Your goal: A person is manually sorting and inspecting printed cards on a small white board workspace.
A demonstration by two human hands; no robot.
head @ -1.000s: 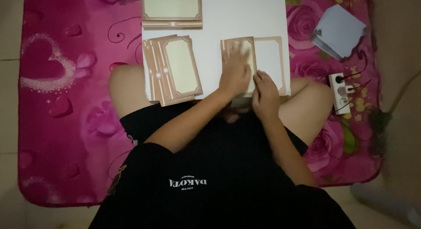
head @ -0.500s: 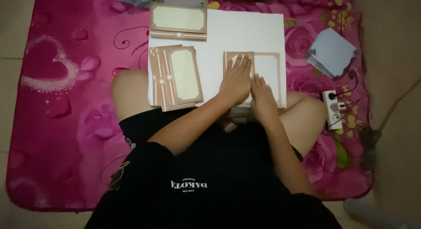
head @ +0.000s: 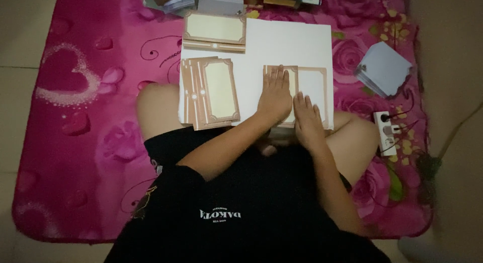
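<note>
Floor tiles (head: 20, 36) in pale beige frame a magenta mattress (head: 85, 142) printed with roses and hearts, on which a person in a black shirt sits cross-legged under dim light. Across the knees rests a white board (head: 292, 44), roughly square, serving as the work surface. On its right half lies an opened brown-bordered card (head: 314, 87), its long axis running away from the person, its fold line pointing the same way. The left hand (head: 275, 95) lies flat on the card's left panel, fingers together and pointing away from the body, grip open and pressing rather than clasping. The right hand (head: 308, 121) lies flat just beside it on the near edge of the card, fingers likewise extended. On the board's left side sits a fanned stack of matching cards (head: 211, 92), also lengthwise away from the person, and at the far left corner a single card (head: 215, 30) lies crosswise. Off the board to the right are a pile of pale blue cards (head: 385, 69) and a white power strip (head: 386, 133).
</note>
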